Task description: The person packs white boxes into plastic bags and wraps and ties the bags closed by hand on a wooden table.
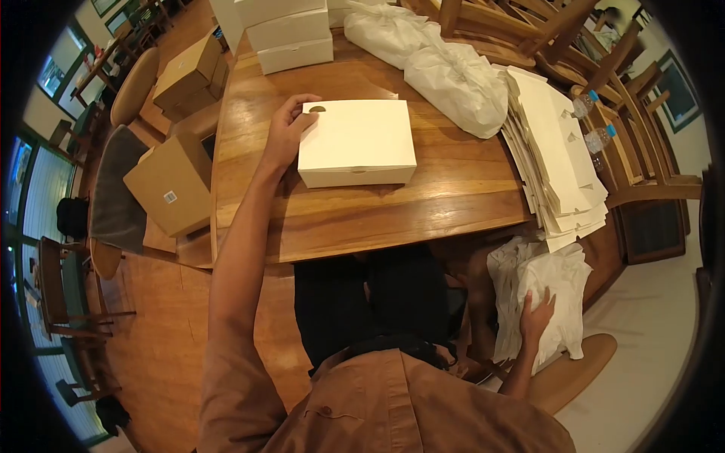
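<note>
A closed white cardboard box [359, 136] sits on the wooden table in front of me. My left hand [291, 128] grips its far left corner, thumb on the lid and fingers curled around the side. Beside the thumb is a dark round sticker [317, 109], partly covered by it. Down at my right, a stack of white plastic bags [563, 279] lies on a chair seat. My right hand [537, 313] rests on that stack with its fingers spread.
White boxes [291, 34] are stacked at the table's back. Wrapped white bundles [457, 83] and flat cardboard sheets [555, 143] lie to the right, near water bottles [599, 139]. Brown cartons [172, 185] stand on the left. Upturned wooden chairs [513, 30] are behind.
</note>
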`<state>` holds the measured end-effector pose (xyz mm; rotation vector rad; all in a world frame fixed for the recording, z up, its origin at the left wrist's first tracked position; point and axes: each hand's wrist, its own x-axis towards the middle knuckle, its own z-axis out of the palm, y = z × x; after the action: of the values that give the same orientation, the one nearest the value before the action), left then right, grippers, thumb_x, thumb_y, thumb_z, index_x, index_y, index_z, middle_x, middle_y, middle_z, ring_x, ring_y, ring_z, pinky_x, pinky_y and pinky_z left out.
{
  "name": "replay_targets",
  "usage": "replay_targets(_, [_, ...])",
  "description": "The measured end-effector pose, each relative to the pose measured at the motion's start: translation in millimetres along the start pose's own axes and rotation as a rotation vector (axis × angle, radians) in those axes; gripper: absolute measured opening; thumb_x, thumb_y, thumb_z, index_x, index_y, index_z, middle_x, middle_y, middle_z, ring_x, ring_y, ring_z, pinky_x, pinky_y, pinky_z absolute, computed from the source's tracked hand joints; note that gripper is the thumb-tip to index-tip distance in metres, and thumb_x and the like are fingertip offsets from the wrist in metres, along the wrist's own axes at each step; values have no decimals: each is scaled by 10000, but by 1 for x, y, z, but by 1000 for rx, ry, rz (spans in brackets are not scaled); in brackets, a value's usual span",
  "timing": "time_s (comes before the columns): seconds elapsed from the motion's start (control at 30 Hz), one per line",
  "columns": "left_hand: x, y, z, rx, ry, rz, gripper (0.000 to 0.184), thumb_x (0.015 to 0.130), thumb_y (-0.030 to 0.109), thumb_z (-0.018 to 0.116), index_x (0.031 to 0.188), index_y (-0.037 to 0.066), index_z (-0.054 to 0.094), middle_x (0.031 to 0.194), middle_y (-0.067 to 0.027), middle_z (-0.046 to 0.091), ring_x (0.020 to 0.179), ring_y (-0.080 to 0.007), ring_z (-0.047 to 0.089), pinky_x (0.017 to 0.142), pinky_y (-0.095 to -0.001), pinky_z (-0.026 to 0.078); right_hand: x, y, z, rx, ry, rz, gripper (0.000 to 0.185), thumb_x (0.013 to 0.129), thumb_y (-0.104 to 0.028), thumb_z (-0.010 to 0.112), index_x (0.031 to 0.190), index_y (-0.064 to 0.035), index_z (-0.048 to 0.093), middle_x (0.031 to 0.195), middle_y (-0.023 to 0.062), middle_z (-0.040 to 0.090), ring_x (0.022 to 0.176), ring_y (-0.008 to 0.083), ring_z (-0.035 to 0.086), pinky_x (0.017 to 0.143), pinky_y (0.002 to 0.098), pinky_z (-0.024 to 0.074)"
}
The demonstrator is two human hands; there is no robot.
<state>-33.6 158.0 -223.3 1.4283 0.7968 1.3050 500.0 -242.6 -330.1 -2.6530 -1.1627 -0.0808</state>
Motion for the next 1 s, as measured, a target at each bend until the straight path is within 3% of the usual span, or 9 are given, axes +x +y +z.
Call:
replay_targets(0.17, [-3, 3, 0, -48, 4, -18, 279, 941, 38, 590, 1218, 7, 606, 1050, -68, 683, 900, -111, 639, 797, -250, 524, -11, -9, 6, 110, 68, -135, 745, 941, -435, 658, 1500, -12, 405, 1512, 322, 371, 1408, 473, 356, 1151, 529, 324])
replay_targets(0.23, [-3, 4, 0, -46, 3, -24, 273, 942, 38, 590, 1212, 8, 609, 1049, -67, 683, 897, -109, 639, 794, -250, 524, -15, -20, -5, 138, 179, -237, 637, 939, -322, 683, 1458, -17, 475, 1475, 278, 432, 1358, 456, 420, 1118, 511, 371])
replay_targets(0.33, [-3, 5, 0, -30, 6, -32, 255, 943, 39, 590, 1195, 10, 618, 1038, -62, 683, 882, -103, 635, 784, -248, 521, -15, -2, 2, 138, 151, -262, 500, 950, -215, 677, 1394, -17, 558, 1439, 227, 474, 1296, 428, 476, 1064, 496, 424])
replay_targets(0.37, [-3, 5, 0, -33, 1, -35, 247, 944, 40, 589, 1187, 9, 622, 1029, -60, 683, 875, -101, 632, 776, -246, 518, -15, -6, -1, 135, 240, -281, 322, 965, -116, 643, 1260, 13, 649, 1319, 200, 578, 1174, 380, 573, 972, 456, 487])
replay_targets(0.4, [-3, 5, -1, -36, -4, -39, 240, 945, 42, 587, 1180, 9, 626, 1020, -58, 683, 868, -99, 630, 769, -245, 516, -12, -3, -1, 139, 240, -286, 322, 965, -116, 643, 1260, 13, 649, 1319, 200, 578, 1174, 380, 573, 972, 456, 487])
replay_targets(0.5, [-3, 7, -1, -19, 0, -51, 232, 947, 47, 585, 1171, 8, 631, 1007, -57, 684, 858, -97, 626, 755, -243, 512, -4, 6, -7, 175, 374, -292, 173, 989, -63, 594, 1065, 64, 682, 1004, 205, 691, 931, 350, 670, 848, 406, 529])
replay_targets(0.8, [-1, -1, -4, -40, -14, -26, 247, 950, 60, 586, 1187, 3, 619, 1036, -55, 682, 869, -102, 635, 756, -241, 516, 21, 14, -78, 171, 479, -126, 269, 1030, -188, 564, 1113, 43, 673, 1049, 201, 709, 973, 336, 685, 869, 393, 518])
replay_targets(0.93, [-1, 0, -3, -50, -8, -36, 254, 947, 59, 582, 1190, -7, 617, 1043, -61, 679, 876, -101, 633, 766, -237, 512, 37, 32, -104, 168, 604, -56, 324, 1025, -234, 570, 1142, 50, 671, 1047, 239, 722, 949, 380, 699, 835, 410, 532])
replay_targets(1.0, [-1, 1, -4, -23, -2, -30, 254, 947, 58, 580, 1188, -9, 618, 1042, -64, 679, 877, -103, 633, 769, -242, 513, 42, 28, -134, 135, 666, 110, 336, 1032, -261, 566, 1173, 26, 666, 1068, 246, 720, 983, 368, 702, 831, 396, 533])
